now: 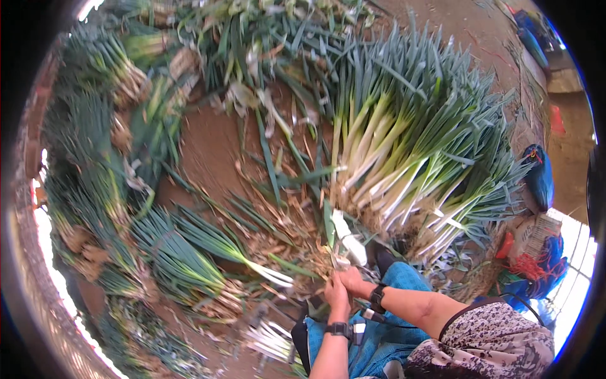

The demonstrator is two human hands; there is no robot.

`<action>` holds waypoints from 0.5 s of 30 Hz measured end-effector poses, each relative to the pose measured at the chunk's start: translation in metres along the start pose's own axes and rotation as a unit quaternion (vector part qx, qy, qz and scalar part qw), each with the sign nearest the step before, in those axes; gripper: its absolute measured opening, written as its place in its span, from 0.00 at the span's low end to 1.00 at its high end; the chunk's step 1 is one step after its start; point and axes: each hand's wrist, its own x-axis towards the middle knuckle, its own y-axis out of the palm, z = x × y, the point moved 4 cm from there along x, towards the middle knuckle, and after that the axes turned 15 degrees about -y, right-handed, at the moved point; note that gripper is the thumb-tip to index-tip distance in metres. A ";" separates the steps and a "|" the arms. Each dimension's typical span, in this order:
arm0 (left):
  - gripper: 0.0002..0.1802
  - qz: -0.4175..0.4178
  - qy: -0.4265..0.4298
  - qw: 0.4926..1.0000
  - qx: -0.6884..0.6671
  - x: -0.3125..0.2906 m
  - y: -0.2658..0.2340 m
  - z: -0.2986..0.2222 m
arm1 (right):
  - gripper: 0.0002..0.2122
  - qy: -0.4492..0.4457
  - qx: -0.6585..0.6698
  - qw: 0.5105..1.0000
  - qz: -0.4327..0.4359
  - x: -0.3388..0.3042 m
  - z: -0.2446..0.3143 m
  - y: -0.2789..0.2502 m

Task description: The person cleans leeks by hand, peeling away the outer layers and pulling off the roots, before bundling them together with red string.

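From the head camera, the person sits on the ground with both hands close together over the lap. The left hand (336, 294) and the right hand (351, 278) meet at the root end of a leek (349, 238), whose white stalk points away from the person toward the far side. Both hands appear closed around that lower end, though the fingers are too small and bunched to tell exactly how each grip sits. Each wrist carries a dark band.

Judging from this, the step in hand is cleaning the stalk: stripping dry outer skin and roots. It would go best with one hand steadying the white stalk while the other pulls the loose skin down and away, so the clean part stays off the dirt.

To the right and far lies a large pile of cleaned leeks (410, 151), white stalks toward the person, green tops fanned outward. To the left, bundles of uncleaned leeks (183, 259) with brown roots lie in a curve along the ground (208, 145). Dry trimmings (284, 234) litter the soil just beyond the hands and could catch on the stalk. At the far right sit a blue bag (540, 177) and a crate (536, 234) with red cord, well apart from the work.
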 end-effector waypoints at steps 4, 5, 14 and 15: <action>0.30 -0.058 0.038 0.993 0.099 -0.028 -0.013 -0.045 | 0.15 -0.064 -0.041 0.997 -0.009 0.010 0.084 -0.025; 0.30 -0.046 0.040 0.996 0.062 -0.049 -0.004 -0.072 | 0.13 -0.094 -0.088 0.992 -0.010 0.017 0.108 -0.047; 0.23 0.130 0.383 0.914 -0.028 -0.094 0.010 -0.444 | 0.09 -0.273 -0.103 0.942 -0.167 0.261 0.382 -0.203; 0.24 0.133 0.491 0.861 0.001 -0.132 0.004 -0.517 | 0.14 -0.270 0.052 0.943 -0.189 0.283 0.452 -0.241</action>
